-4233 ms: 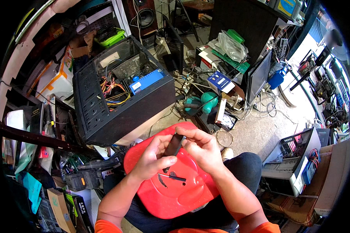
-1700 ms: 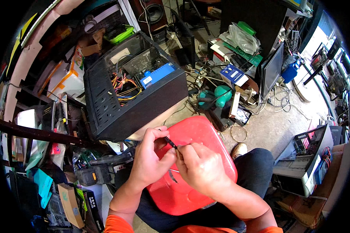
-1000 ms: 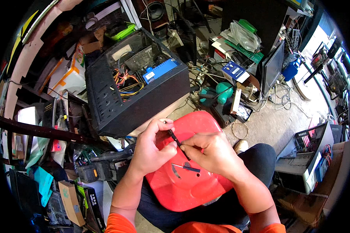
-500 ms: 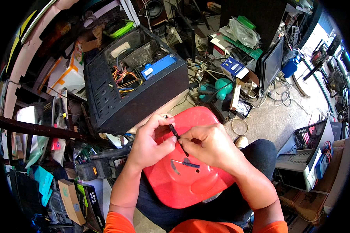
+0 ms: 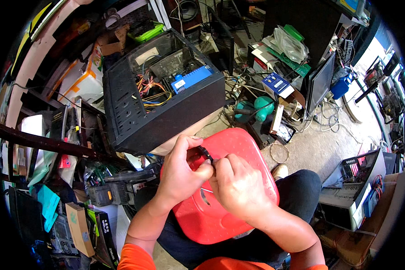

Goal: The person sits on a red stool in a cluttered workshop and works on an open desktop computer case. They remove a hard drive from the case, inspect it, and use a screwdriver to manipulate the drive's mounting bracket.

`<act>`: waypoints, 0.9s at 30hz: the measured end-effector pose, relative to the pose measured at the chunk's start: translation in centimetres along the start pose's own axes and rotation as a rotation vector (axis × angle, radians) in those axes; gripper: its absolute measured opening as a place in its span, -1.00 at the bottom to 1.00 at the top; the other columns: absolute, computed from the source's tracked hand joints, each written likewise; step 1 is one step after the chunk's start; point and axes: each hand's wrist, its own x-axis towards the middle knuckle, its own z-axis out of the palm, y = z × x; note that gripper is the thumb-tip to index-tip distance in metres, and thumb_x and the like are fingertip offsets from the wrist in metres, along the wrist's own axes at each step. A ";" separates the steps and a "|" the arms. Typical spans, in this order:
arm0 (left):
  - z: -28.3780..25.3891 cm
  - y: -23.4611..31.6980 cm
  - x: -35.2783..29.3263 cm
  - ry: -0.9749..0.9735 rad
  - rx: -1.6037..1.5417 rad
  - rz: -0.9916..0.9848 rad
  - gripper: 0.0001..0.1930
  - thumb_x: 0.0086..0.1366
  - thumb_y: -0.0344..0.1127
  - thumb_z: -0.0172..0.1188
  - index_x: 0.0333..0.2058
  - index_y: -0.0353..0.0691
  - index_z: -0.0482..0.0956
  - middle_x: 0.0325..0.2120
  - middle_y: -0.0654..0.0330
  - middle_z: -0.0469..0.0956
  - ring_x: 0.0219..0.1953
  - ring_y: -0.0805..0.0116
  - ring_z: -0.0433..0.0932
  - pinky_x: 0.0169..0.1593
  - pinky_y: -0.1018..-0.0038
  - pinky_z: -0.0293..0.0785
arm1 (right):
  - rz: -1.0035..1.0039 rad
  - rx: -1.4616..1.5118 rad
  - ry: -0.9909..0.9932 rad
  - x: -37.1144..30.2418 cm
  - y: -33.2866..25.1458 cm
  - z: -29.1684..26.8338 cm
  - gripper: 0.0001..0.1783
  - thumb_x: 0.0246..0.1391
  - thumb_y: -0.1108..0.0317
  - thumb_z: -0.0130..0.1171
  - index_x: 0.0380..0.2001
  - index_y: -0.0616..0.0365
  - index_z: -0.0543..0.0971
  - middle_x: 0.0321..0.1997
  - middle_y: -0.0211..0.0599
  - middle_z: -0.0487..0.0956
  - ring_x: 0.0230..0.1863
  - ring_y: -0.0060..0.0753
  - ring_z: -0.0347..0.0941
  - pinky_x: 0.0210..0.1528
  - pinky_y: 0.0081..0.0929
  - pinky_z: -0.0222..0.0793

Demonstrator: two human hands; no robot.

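Over a red plastic stool [image 5: 245, 143] between my knees, both hands meet on a narrow black strip [image 5: 205, 153]. The thumb and fingers of my left hand [image 5: 181, 175] hold it from the left, and its upper part shows bent between them. My right hand [image 5: 242, 191] is closed against its lower end, with the knuckles up and the fingertips hidden. On the stool under the right hand, a thin light metal shaft [image 5: 207, 190] shows; the rest of that tool is covered. A curved slot lies beside it in the stool top.
An opened black computer case [image 5: 180, 110] with coloured wires lies beyond the stool. Boxes, cables and a green rounded object [image 5: 263, 107] clutter the floor behind. A white computer case [image 5: 353, 198] stands at right; a power tool [image 5: 105, 193] and boxes crowd the left.
My right hand has turned and moved closer to my left, now covering the strip's lower end and the small dark-handled tool on the stool. The strip looks more bent. The view has shifted slightly.
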 end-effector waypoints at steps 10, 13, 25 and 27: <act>-0.4 0.1 0.4 0.107 0.130 0.170 -0.66 -0.02 -0.55 0.17 -0.21 -0.42 0.37 -0.08 -0.17 0.51 -0.08 0.05 0.58 -0.01 0.34 0.49 | -0.034 -0.050 0.034 0.4 -0.5 1.1 -0.86 -0.15 0.43 0.10 -0.54 0.14 0.32 -0.55 -0.26 0.35 -0.54 -0.26 0.43 -0.60 -0.36 0.43; -0.3 0.1 0.3 0.092 0.146 0.204 -0.65 -0.03 -0.55 0.17 -0.20 -0.42 0.36 -0.06 -0.17 0.50 -0.08 0.07 0.58 0.00 0.35 0.49 | -0.033 -0.040 0.042 0.2 -0.4 1.0 -0.83 -0.14 0.41 0.14 -0.55 0.14 0.33 -0.56 -0.27 0.35 -0.54 -0.26 0.43 -0.61 -0.35 0.41; -0.9 0.8 -0.8 -0.046 0.252 0.467 -0.54 -0.18 -0.49 0.29 -0.22 -0.26 0.35 0.05 -0.24 0.31 -0.01 -0.14 0.45 0.02 0.21 0.43 | -0.004 0.446 -0.044 -1.5 2.0 -0.4 -0.85 -0.12 0.46 0.24 -0.48 0.19 0.45 -0.57 -0.20 0.48 -0.56 -0.18 0.50 -0.52 -0.33 0.43; -0.9 1.1 -1.0 -0.069 0.273 0.511 -0.52 -0.18 -0.50 0.29 -0.20 -0.27 0.36 0.05 -0.23 0.28 0.02 -0.13 0.44 0.03 0.21 0.43 | 0.078 0.628 -0.132 -0.9 2.4 -1.6 -0.84 -0.09 0.50 0.24 -0.37 0.23 0.53 -0.48 -0.16 0.55 -0.48 -0.19 0.55 -0.44 -0.36 0.45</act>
